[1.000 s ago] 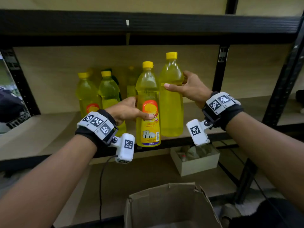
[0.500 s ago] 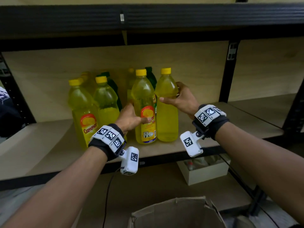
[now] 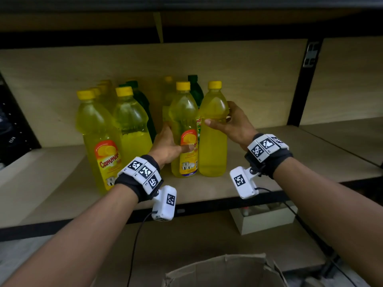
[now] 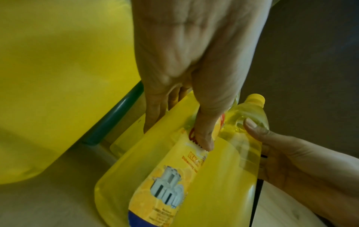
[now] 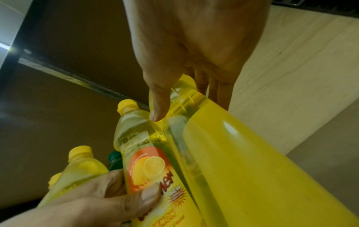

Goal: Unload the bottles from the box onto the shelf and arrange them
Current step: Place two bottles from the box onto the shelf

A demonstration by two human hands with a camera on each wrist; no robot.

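At six o'clock in the head view, nearest the camera, the open brown cardboard box (image 3: 226, 270) shows only its torn upper rim. Beyond it, at four o'clock, a small white open-topped carton (image 3: 265, 219) sits on the lower board under the shelf.

Further in, both forearms reach onto the pale wooden shelf board with its black metal front edge (image 3: 207, 187). The left hand (image 3: 165, 145) wraps the yellow-capped clear bottle of yellow liquid with an orange lemon label (image 3: 183, 129): the thumb lies across the label and the fingers curl round the bottle's left side. The left wrist view shows the same grip, the thumb (image 4: 204, 135) pressed on the label. This bottle stands upright on the shelf near the centre of the picture.

Touching it at its three o'clock stands the yellow-capped clear bottle of yellow liquid with no label facing the camera (image 3: 213, 129), also upright on the board. The right hand (image 3: 232, 125) holds it at the shoulder, thumb on the near face and fingers curled behind; the right wrist view shows the thumb (image 5: 159, 106) just below the neck.

At nine o'clock stand two more yellow bottles, one with a red-lettered label (image 3: 99, 139) and one beside it (image 3: 132, 125). Behind them, toward twelve o'clock against the back panel, are dark green bottles (image 3: 194, 90) and further yellow ones, partly hidden.
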